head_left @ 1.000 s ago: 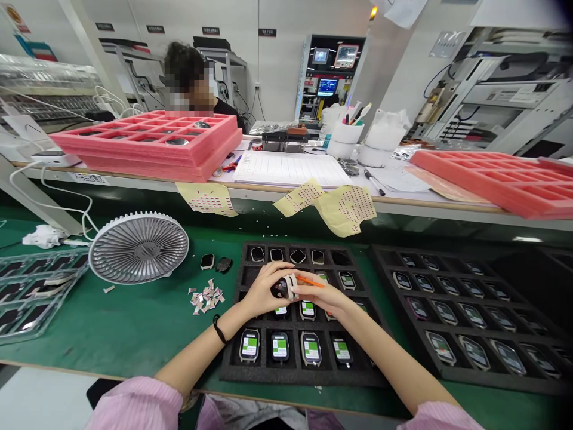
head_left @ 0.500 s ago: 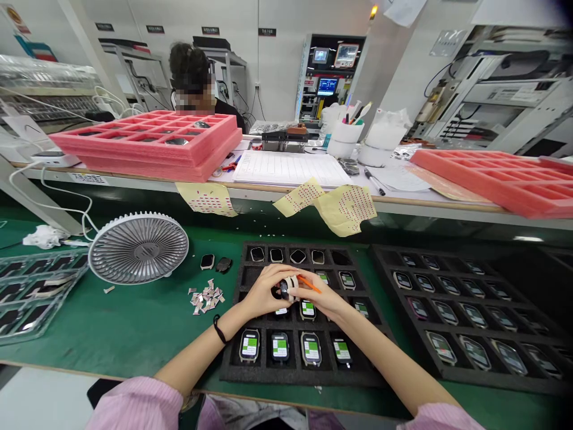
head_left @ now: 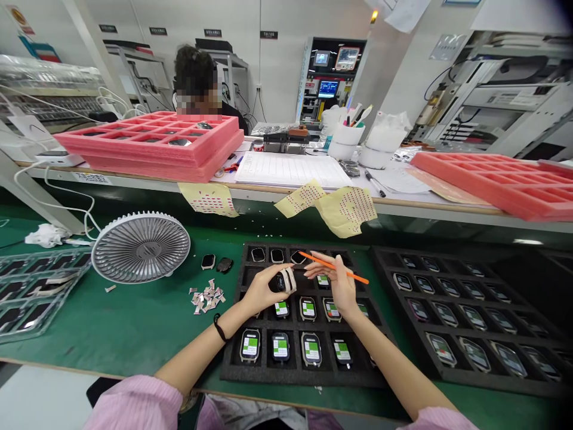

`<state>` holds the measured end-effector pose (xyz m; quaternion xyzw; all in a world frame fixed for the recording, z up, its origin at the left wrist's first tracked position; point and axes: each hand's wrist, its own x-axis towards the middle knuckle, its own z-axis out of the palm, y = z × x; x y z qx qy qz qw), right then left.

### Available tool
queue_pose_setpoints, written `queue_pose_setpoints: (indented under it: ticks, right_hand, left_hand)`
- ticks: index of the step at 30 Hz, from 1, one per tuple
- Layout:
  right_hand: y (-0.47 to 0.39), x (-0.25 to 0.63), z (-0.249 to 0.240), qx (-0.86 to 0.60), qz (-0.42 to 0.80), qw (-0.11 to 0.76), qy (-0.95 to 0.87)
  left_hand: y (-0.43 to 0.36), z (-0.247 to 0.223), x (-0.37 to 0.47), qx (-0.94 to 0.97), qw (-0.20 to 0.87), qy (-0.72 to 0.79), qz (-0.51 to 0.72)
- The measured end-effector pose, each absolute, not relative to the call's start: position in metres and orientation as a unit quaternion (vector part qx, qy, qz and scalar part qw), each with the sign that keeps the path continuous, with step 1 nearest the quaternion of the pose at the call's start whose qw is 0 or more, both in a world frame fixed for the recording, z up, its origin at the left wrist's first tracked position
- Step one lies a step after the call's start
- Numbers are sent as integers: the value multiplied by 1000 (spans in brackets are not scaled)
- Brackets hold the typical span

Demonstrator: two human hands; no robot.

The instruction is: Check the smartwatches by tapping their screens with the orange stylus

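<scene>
My left hand (head_left: 263, 292) is closed round a smartwatch case (head_left: 281, 282) with pale edges, held on its side above the black foam tray (head_left: 233, 370). It may be more than one case stacked; the fingers partly cover it. In my right hand (head_left: 344, 291) is a thin orange stick (head_left: 333, 264), pinched between thumb and fingers and slanting down to the right. The stick's left end is near the case but apart from it. Below both hands, several smartwatches (head_left: 308, 309) lie in the tray's compartments, many with lit green and white screens.
To the right is a second black foam tray (head_left: 380, 310) of watches. A grey fan (head_left: 141, 248), small pinkish-white tabs (head_left: 208, 297) and two loose watch cases (head_left: 208, 261) lie left. Pink foam trays (head_left: 152, 155) sit on the shelf, with a person (head_left: 197, 77) behind.
My right hand has moved away from the watch case to the right, and the orange stick now lies across its raised fingers. My left hand still holds the case in nearly the same place.
</scene>
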<state>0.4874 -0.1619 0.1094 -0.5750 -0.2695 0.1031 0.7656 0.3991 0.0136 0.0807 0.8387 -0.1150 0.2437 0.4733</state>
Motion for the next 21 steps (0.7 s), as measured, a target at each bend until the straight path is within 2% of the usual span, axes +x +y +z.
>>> queue_pose_setpoints:
  ticks: [21]
  right_hand:
    - [-164, 474, 113, -586, 53, 737, -332]
  left_hand:
    - [14, 80, 399, 850, 465, -86, 233]
